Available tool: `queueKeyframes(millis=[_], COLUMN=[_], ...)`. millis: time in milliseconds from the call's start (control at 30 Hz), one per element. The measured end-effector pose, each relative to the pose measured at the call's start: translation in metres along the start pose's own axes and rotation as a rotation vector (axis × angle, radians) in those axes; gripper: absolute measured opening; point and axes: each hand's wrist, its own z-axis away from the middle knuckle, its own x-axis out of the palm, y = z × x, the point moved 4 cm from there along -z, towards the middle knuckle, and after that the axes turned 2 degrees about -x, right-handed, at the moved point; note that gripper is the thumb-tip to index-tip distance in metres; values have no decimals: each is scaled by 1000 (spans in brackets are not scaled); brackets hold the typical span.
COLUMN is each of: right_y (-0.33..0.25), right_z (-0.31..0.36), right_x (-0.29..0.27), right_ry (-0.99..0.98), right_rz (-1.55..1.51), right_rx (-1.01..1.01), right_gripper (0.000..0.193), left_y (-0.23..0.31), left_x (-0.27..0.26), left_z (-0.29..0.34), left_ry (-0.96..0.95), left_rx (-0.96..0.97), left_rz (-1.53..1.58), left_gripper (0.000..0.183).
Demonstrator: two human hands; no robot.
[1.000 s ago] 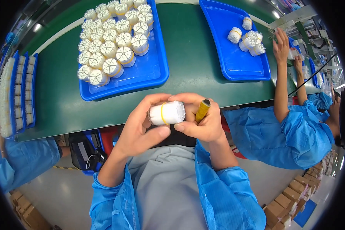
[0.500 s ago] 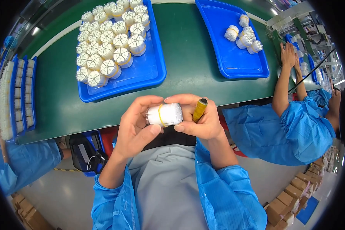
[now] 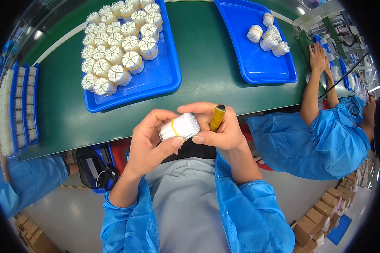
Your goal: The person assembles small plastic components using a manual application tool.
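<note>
Between my two hands, in front of my body, lies a white cylindrical bundle [image 3: 185, 125] tied round with a yellow band. My left hand [image 3: 147, 137] is closed about its left end, with the thumb along its near side. The fingers and thumb of my right hand [image 3: 229, 131] grip the right end, where a ribbed, transparent-looking edge shows. A short yellow stick-like tool [image 3: 216, 119] with a dark tip is also tucked in my right hand and points upward; its lower part is hidden by the hand.
Many similar bundles stand in a blue tray [image 3: 166, 80] on the green table [image 3: 198, 46]. Several more lie in another blue tray [image 3: 261, 76] at the right. Filled blue trays [image 3: 19, 107] stand on edge at the left. A co-worker's hands [image 3: 318, 61] work at far right.
The bundle has tilted, its right end rising and its left end dropping slightly. My right hand and the yellow tool have shifted a little up and left.
</note>
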Motion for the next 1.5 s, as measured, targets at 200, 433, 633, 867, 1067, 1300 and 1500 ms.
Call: queueKeyframes(millis=[200,433,633,867,1067,1300,1500], right_y=[4,1,-47,-51,-50,-52,-54], right_z=[1,5,10,13,10,9,7], right_x=[-2,-10,-10,6,7,6,6], right_ry=[1,129,360,244,192,146,127], right_rz=[-16,108,61,193,246,293,316], right_rx=[8,-115,-436,-485,-522,-569,-590], right_gripper=[56,34,42,44,40,33,27], left_y=[2,1,-7,-6,-5,-6,-5], left_x=[2,3,7,16,16,17,19], left_z=[1,4,3,5,6,7,6], left_ry=[17,72,53,13,18,6,25], left_rx=[-45,-23,-90,-57,-53,-44,1], left_rz=[11,-21,71,-116,-141,-158,-182], left_gripper=[36,36,52,50,48,45,44])
